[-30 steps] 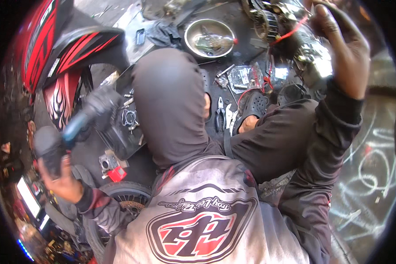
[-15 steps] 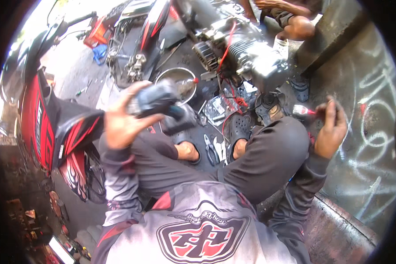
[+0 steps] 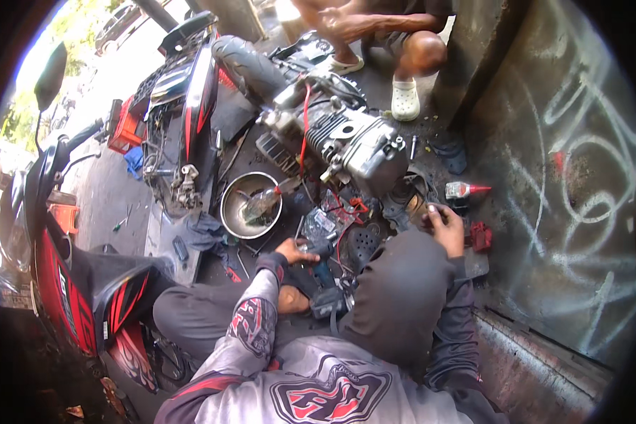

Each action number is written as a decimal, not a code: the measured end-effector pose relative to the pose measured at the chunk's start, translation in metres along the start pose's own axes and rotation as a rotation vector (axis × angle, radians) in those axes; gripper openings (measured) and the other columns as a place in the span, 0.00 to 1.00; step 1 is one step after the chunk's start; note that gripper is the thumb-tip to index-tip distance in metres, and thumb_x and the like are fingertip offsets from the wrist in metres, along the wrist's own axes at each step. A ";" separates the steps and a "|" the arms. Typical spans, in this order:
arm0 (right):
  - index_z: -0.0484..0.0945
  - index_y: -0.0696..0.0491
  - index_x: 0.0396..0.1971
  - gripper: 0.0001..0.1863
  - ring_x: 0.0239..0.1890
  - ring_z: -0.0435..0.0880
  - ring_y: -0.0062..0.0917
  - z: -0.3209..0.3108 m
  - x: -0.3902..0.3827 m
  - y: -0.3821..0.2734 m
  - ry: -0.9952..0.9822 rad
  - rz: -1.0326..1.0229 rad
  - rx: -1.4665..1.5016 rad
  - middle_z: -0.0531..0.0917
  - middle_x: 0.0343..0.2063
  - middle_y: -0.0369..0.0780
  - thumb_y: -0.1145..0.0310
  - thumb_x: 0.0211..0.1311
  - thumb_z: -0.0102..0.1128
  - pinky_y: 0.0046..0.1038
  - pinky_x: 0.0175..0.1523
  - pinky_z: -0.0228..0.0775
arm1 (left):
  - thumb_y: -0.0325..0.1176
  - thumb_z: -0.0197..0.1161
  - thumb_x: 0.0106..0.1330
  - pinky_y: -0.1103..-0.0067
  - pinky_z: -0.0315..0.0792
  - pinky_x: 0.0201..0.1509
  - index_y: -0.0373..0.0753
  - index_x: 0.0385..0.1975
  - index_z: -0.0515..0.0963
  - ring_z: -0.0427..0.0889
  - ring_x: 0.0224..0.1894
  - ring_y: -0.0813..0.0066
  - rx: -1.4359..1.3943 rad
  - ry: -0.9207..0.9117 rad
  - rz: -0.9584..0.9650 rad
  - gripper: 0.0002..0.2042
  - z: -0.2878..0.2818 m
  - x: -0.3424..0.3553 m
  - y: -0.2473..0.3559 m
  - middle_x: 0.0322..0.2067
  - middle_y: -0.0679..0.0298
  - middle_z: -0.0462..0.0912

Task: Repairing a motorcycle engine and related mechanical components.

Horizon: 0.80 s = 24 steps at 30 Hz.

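My left hand (image 3: 297, 252) is closed on a dark cordless drill (image 3: 323, 274), held low in front of my shin with its battery end toward me. Beyond my raised right knee, my right hand (image 3: 446, 232) has its fingers pinched together; whatever may be between them is too small to make out. Just past those fingers sits a small bottle with a red nozzle (image 3: 459, 190). Ahead of both hands lies a silver finned engine (image 3: 357, 141) with a red hose (image 3: 305, 131) over it. Clear plastic bags (image 3: 319, 225) lie between the drill and the engine.
A round metal bowl (image 3: 226, 212) holds a clear bottle (image 3: 263, 205). Dark rags (image 3: 203, 233) lie left of it. A red-and-black motorcycle (image 3: 67, 304) stands at my left, a grey wall (image 3: 530, 233) at my right. Another person in pale clogs (image 3: 405, 99) sits beyond the engine.
My left hand has lowered the drill from a raised spot at the left to near my shin. The right hand has come down and inward beside my knee. The view has shifted.
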State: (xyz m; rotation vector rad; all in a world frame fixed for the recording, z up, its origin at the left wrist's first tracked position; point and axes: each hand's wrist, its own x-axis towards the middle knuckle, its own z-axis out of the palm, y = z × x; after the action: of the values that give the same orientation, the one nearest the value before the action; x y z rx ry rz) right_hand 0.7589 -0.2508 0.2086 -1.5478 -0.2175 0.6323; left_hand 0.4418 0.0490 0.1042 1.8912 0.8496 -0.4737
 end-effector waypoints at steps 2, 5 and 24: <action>0.80 0.60 0.45 0.14 0.32 0.84 0.19 0.017 0.026 -0.020 -0.061 -0.038 0.021 0.85 0.31 0.37 0.64 0.69 0.60 0.23 0.39 0.77 | 0.61 0.77 0.43 0.74 0.75 0.54 0.30 0.61 0.72 0.84 0.48 0.63 -0.024 -0.068 -0.016 0.49 0.017 0.005 -0.008 0.48 0.49 0.83; 0.81 0.57 0.46 0.15 0.32 0.85 0.24 0.046 0.102 -0.020 -0.086 -0.234 -0.058 0.85 0.30 0.38 0.62 0.66 0.63 0.25 0.41 0.78 | 0.65 0.74 0.44 0.69 0.72 0.61 0.35 0.61 0.73 0.81 0.54 0.55 0.058 -0.088 0.020 0.47 0.040 0.012 -0.029 0.51 0.46 0.82; 0.83 0.55 0.44 0.16 0.43 0.86 0.34 0.122 0.264 -0.001 -0.483 -0.490 -0.391 0.86 0.38 0.49 0.64 0.57 0.63 0.29 0.51 0.74 | 0.34 0.55 0.73 0.73 0.73 0.42 0.39 0.57 0.71 0.71 0.30 0.79 -1.261 0.361 0.361 0.16 -0.014 -0.003 0.130 0.27 0.70 0.70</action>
State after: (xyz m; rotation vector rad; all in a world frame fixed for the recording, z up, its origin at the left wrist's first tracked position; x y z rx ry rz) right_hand 0.9146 -0.0131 0.1471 -1.6020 -1.1046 0.5801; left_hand 0.5341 0.0239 0.1931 0.8819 0.7202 0.5631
